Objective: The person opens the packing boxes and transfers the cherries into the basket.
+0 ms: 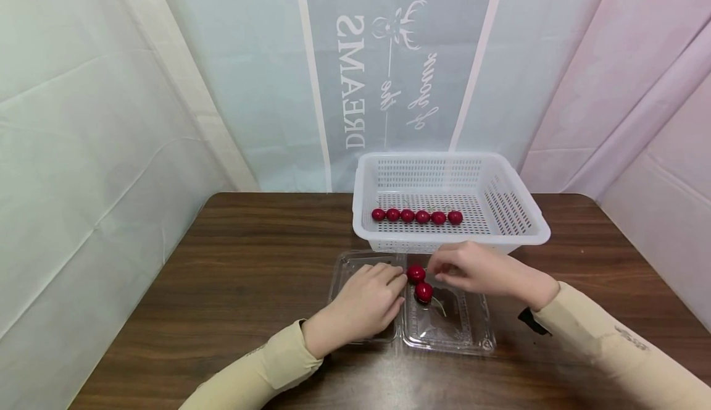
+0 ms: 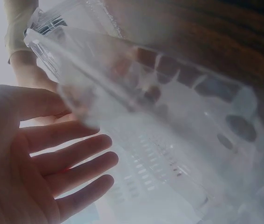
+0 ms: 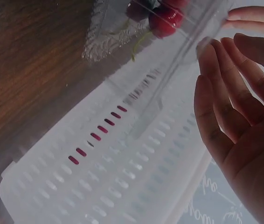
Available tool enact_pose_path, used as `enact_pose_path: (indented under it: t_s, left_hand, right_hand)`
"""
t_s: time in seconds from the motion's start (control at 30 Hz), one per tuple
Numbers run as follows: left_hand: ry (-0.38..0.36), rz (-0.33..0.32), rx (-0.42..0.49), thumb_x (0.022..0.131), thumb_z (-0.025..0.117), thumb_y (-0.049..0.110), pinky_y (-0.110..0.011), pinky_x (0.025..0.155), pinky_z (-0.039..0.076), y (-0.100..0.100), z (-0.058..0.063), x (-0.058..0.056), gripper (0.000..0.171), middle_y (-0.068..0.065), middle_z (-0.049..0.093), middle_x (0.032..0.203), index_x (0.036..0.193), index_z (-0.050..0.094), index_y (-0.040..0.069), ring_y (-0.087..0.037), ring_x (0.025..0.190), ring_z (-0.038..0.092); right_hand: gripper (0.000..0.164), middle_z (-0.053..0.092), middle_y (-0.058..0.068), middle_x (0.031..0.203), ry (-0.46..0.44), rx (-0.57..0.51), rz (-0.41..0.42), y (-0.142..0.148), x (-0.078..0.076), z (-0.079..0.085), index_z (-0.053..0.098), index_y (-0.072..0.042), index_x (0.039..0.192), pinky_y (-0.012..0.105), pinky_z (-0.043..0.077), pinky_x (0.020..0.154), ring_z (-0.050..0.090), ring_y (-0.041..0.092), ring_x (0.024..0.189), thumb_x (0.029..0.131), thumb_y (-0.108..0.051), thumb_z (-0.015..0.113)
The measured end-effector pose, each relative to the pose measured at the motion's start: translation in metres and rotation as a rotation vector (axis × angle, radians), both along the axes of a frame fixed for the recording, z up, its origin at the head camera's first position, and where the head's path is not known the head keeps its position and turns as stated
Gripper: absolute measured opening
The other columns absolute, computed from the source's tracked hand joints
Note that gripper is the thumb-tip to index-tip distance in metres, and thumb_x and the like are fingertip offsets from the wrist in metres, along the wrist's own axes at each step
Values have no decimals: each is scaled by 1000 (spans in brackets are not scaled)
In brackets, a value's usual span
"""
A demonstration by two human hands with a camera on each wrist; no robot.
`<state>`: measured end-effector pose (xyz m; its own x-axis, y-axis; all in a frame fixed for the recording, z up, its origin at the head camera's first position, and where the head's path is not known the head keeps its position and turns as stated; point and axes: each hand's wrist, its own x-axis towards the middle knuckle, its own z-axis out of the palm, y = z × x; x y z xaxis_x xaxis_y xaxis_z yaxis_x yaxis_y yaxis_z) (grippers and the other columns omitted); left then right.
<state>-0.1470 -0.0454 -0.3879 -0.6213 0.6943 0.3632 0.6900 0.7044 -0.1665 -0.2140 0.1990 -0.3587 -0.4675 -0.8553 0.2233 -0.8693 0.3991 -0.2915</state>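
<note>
Dark wood table point(image 1: 233, 274), pale draped sheets point(image 1: 83, 120) behind. White basket point(image 1: 528, 225) at back. Left hand point(image 1: 366, 302) flat on clamshell point(image 1: 472, 336); right hand point(image 1: 472, 269) relaxed, empty, near cherries point(image 1: 419, 283).

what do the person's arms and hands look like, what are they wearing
Both arms wear long, close-fitting beige sleeves that end at the wrists. The right sleeve carries a small dark marking on the forearm, and something black shows at that wrist. The left hand and right hand are bare: no gloves.

Dark wooden table point(image 1: 239, 274), pale draped backdrop point(image 1: 111, 89)
</note>
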Motion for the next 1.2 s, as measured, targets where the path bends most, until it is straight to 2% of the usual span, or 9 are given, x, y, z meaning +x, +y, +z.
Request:
enact_pose_path:
  t_s: [0.33, 0.57, 0.77, 0.97, 1.2]
  left_hand:
    - [-9, 4, -5, 91, 58, 33, -30, 85, 48, 1, 1, 1, 32, -2, 63, 118, 114, 66, 12, -17, 109, 58]
    - [-17, 3, -12, 91, 57, 33, -31, 85, 48, 2, 2, 2, 32, -2, 63, 119, 114, 66, 12, -16, 110, 58]
    - [-9, -2, -10, 91, 58, 32, -31, 85, 48, 2, 2, 1, 31, -2, 64, 117, 113, 66, 12, -17, 109, 58]
    - [1, 4, -7, 90, 58, 33, -30, 84, 48, 1, 1, 0, 31, -1, 63, 117, 112, 66, 12, -16, 108, 58]
    - [-3, 9, -4, 90, 58, 32, -31, 84, 48, 0, 0, 0, 31, -2, 63, 117, 112, 66, 12, -16, 108, 58]
  right_hand:
    - [8, 66, -12, 81, -38, 107, 0, -10, -1, -11, 69, -17, 88, 20, 51, 65, 58, -3, 73, 82, -13, 70]
    - [15, 65, -10, 75, -102, 157, -21, -15, 0, -15, 67, -10, 98, 17, 48, 59, 54, -5, 65, 84, -14, 69]
    - [14, 64, -12, 73, -126, 200, -9, -17, -2, -16, 66, -12, 96, 17, 47, 58, 53, -6, 63, 83, -17, 70]
    - [15, 67, -8, 77, -117, 218, 23, -19, -4, -18, 66, -14, 96, 16, 48, 59, 56, -6, 65, 82, -16, 71]
    - [18, 63, -11, 77, -116, 224, 43, -20, -5, -22, 66, -18, 99, 15, 44, 56, 50, -8, 59, 82, -20, 72]
